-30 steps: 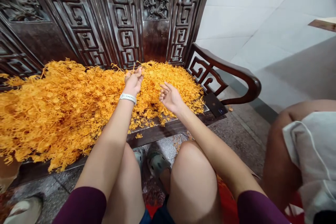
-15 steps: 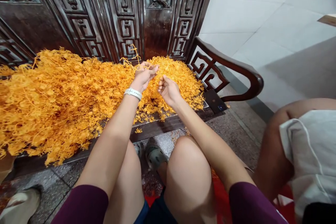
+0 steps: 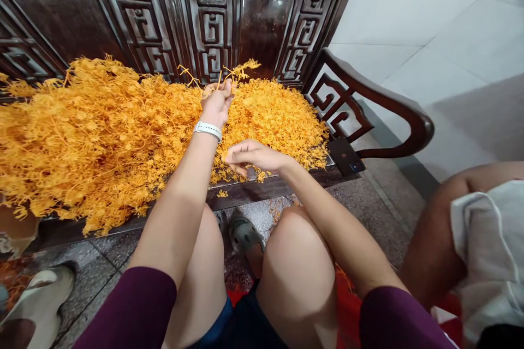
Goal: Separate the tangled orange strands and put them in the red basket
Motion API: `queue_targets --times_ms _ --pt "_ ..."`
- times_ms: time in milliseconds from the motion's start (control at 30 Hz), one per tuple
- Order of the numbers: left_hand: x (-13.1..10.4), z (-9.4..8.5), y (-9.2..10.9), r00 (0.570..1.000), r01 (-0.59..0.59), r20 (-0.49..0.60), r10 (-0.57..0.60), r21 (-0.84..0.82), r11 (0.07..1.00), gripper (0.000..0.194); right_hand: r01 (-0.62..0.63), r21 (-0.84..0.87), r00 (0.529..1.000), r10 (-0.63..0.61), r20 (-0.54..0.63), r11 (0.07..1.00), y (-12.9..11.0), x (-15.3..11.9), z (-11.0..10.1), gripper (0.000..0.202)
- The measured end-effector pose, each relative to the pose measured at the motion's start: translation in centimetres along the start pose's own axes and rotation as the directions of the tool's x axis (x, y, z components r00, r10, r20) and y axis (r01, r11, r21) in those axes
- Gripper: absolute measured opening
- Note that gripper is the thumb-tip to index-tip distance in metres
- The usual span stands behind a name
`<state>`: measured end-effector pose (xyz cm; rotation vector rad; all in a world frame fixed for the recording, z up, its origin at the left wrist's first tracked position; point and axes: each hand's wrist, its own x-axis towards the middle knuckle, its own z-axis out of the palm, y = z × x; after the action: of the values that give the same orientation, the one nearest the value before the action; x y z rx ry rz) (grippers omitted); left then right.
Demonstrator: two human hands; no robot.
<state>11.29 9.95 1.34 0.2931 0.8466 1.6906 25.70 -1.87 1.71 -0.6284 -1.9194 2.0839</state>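
A long heap of orange branching pieces (image 3: 118,136) covers the seat of a dark carved wooden bench (image 3: 262,192). Over the heap, near the bench back, my left hand (image 3: 216,102) is closed on thin orange stems, some of which stick up past the fingers. A white band (image 3: 208,130) circles that wrist. My right hand (image 3: 251,156) hangs lower, above the front edge of the seat, with its thumb and fingers pressed together on a small orange bit at the fingertips. The two hands are apart.
A dark phone (image 3: 346,156) lies at the seat's right end beside the curved armrest (image 3: 421,125). At the right sits another person in pale shorts (image 3: 487,229). A shoe (image 3: 45,294) and a cardboard box (image 3: 18,226) show at lower left.
My right hand has drawn down and left, away from the bench back, and its fingers now point left. My left hand has risen slightly, and an orange sprig now sticks out to its right.
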Motion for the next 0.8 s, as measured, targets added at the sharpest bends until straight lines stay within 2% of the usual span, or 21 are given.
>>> queue_targets --times_ms 67,100,167,233,300,367,433,533,600,700,733,767,800 --pt "0.1 -0.1 0.0 1.000 0.013 0.002 -0.013 -0.023 1.000 0.034 0.082 0.107 0.970 -0.055 -0.235 0.991 0.4 0.4 -0.5 0.025" --pt "0.1 -0.1 0.0 1.000 0.016 0.008 -0.016 -0.037 0.999 0.034 0.145 0.197 0.922 -0.061 -0.382 0.970 0.6 0.6 -0.9 0.023" --pt "-0.1 0.0 0.2 1.000 0.010 0.029 -0.008 -0.065 0.998 0.034 0.289 0.382 0.773 0.022 -0.635 0.878 1.0 1.0 -1.9 0.025" --pt "-0.5 0.2 0.4 0.999 0.000 0.049 0.004 -0.071 0.997 0.034 0.387 0.498 0.643 0.161 -0.749 0.776 1.4 1.1 -2.9 0.025" --pt "-0.8 0.4 0.6 0.997 -0.005 0.070 0.009 -0.058 0.998 0.034 0.417 0.543 0.582 0.244 -0.776 0.729 1.5 1.1 -3.5 0.023" --pt "-1.0 0.6 0.6 0.996 -0.005 0.093 0.010 -0.049 0.999 0.034 0.438 0.528 0.571 0.229 -0.789 0.728 1.5 0.9 -3.6 0.020" --pt "-1.3 0.8 0.3 0.994 -0.002 0.109 0.007 -0.042 0.999 0.035 0.456 0.475 0.578 0.156 -0.801 0.753 1.2 0.7 -3.3 0.019" --pt "-1.9 1.0 -0.4 0.989 0.018 0.149 -0.016 -0.018 1.000 0.035 0.470 0.413 0.592 0.069 -0.803 0.780 0.7 0.7 -3.0 0.027" --pt "-2.5 1.2 -0.9 0.979 0.044 0.201 -0.043 0.000 0.999 0.035 0.490 0.414 0.581 0.066 -0.811 0.767 0.5 0.7 -2.9 0.027" --pt "-3.1 1.6 -1.4 0.965 0.072 0.253 -0.075 0.019 0.997 0.035 0.527 0.425 0.559 0.077 -0.825 0.736 0.3 0.8 -2.6 0.016" --pt "-3.2 1.7 -1.5 0.969 0.069 0.236 -0.072 0.019 0.997 0.035 0.527 0.431 0.571 0.071 -0.818 0.733 0.2 0.9 -2.3 0.014" --pt "-3.2 1.9 -1.4 0.979 0.059 0.197 -0.061 0.014 0.998 0.035 0.510 0.446 0.605 0.062 -0.794 0.736 0.2 1.0 -1.9 0.014" --pt "-3.1 2.0 -1.3 0.988 0.047 0.145 -0.046 0.002 0.999 0.035 0.477 0.471 0.657 0.055 -0.752 0.742 0.1 1.1 -1.4 0.017"
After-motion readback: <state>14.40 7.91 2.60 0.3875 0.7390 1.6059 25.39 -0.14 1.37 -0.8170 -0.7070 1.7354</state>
